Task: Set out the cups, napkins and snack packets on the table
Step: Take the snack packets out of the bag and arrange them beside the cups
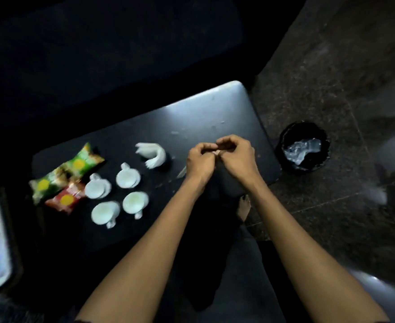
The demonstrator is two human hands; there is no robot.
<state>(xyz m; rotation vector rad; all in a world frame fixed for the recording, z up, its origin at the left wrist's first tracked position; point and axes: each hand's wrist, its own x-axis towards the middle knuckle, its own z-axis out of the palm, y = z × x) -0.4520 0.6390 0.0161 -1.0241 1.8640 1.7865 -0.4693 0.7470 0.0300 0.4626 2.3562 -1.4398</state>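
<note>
Four cups (119,193), three snack packets (63,178), one napkin bundle (153,153) on table (215,108)

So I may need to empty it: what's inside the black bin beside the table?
The black bin holds crumpled clear plastic; anything beneath is hidden.

Two bare forearms without sleeves, a bare foot (243,207), dark trousers below

Far table (203,108) strip lies open; cups (119,197) crowd the left.
</note>
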